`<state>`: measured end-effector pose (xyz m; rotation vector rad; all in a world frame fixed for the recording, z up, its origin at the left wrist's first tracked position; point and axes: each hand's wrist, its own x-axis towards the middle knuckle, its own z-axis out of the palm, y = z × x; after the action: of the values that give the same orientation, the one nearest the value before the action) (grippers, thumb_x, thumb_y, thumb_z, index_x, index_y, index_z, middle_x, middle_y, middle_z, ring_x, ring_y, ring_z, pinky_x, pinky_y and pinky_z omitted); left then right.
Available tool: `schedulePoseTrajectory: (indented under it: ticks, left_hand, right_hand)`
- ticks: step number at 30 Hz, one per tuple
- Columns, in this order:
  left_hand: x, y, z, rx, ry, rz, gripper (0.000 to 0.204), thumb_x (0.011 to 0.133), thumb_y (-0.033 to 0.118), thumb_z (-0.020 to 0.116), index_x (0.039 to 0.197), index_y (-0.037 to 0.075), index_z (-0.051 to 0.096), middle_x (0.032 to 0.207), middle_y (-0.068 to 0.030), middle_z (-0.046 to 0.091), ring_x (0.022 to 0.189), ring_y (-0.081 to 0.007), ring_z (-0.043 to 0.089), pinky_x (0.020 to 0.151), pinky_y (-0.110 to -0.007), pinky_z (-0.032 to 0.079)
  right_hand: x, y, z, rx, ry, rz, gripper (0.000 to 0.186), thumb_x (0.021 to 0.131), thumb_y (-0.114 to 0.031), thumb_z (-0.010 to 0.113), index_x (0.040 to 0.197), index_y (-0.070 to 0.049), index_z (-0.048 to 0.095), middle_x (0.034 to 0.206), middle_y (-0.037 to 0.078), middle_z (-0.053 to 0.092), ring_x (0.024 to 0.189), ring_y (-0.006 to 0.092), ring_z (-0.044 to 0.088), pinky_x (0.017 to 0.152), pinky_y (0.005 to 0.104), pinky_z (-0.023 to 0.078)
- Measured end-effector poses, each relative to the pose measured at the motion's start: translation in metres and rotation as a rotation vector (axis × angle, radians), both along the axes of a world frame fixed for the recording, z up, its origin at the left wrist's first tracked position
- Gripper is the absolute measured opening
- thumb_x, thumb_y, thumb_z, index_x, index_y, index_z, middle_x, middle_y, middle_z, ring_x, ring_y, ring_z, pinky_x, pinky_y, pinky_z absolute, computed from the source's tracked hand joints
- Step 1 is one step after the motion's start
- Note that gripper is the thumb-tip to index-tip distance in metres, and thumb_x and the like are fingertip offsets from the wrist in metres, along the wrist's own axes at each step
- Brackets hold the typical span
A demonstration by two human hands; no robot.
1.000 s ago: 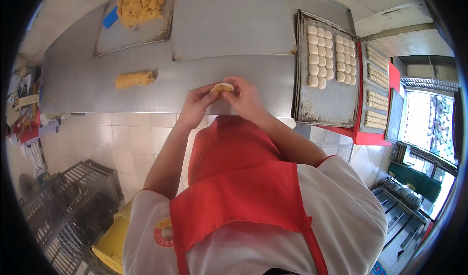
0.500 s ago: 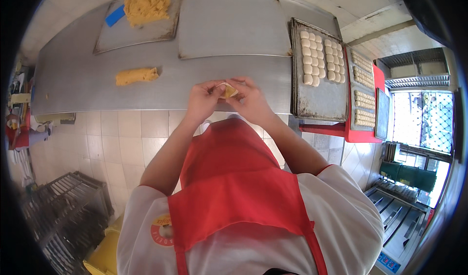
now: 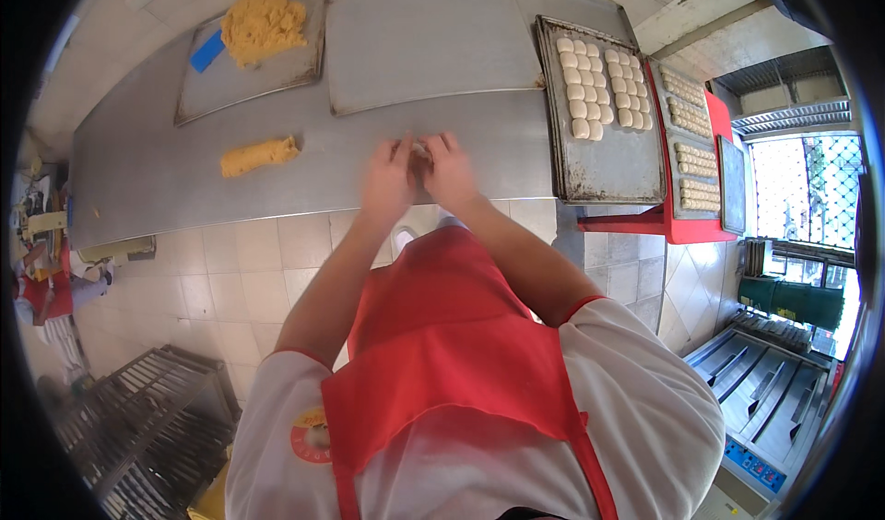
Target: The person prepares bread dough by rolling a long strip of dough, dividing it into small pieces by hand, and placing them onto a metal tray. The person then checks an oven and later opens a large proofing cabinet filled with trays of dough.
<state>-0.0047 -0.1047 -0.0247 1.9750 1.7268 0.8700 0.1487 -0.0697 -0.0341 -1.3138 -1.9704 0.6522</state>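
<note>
Over the front edge of the steel table (image 3: 313, 183), my left hand (image 3: 389, 179) and my right hand (image 3: 447, 170) meet with bent fingers, closed around a small piece of dough (image 3: 420, 153). Motion blurs both hands, and only a pale bit of the dough shows between the fingertips; any yellow filling in it is hidden. To the left of my hands, a thick roll of yellow filling (image 3: 260, 157) lies on the metal, apart from them.
At the back left, a mound of yellow filling (image 3: 265, 27) and a blue scraper (image 3: 207, 52) rest on a tray (image 3: 217, 98). Another flat tray (image 3: 424, 36) lies behind my hands. Dough balls (image 3: 583, 87) in rows fill part of a dark-edged tray (image 3: 608, 170) at right; more trays stand on a red table (image 3: 691, 231).
My hands have drawn closer together around the dough, and the yellow filling seen in it before is now covered. The whole view has shifted slightly.
</note>
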Motion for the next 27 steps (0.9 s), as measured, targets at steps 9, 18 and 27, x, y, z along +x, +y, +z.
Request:
schedulePoseTrajectory:
  ticks: [9, 18, 27]
  left_hand:
    - [0.041, -0.033, -0.027, 0.042, -0.25, -0.089, 0.083, 0.094, -0.001, 0.063, 0.165, -0.004, 0.02, 0.167, -0.0291, 0.031, 0.152, -0.0431, 0.037, 0.113, -0.046, 0.05]
    - [-0.04, 0.017, -0.01, -0.122, -0.755, 0.278, 0.039, 0.105, 0.007, 0.058, 0.143, -0.001, 0.06, 0.127, -0.0135, 0.072, 0.108, -0.0162, 0.069, 0.094, -0.03, 0.054]
    - [-0.03, 0.018, -0.025, -0.091, -0.588, 0.375, 0.033, 0.103, 0.015, 0.065, 0.134, 0.001, 0.067, 0.119, -0.0148, 0.073, 0.101, -0.0225, 0.071, 0.086, -0.034, 0.058]
  right_hand:
    - [0.01, -0.028, -0.018, -0.337, 0.258, -0.006, 0.053, 0.089, 0.003, 0.065, 0.142, -0.003, 0.064, 0.133, 0.018, 0.06, 0.121, 0.0381, 0.063, 0.103, 0.042, 0.054]
    - [-0.034, 0.063, 0.039, 0.36, -0.274, 0.228, 0.021, 0.09, -0.015, 0.069, 0.11, -0.01, 0.069, 0.121, 0.016, 0.059, 0.111, 0.0359, 0.059, 0.094, 0.0489, 0.049]
    - [-0.023, 0.078, 0.004, 0.193, -0.379, 0.18, 0.039, 0.093, -0.036, 0.076, 0.123, -0.011, 0.07, 0.123, 0.011, 0.062, 0.118, 0.0354, 0.056, 0.102, 0.0498, 0.044]
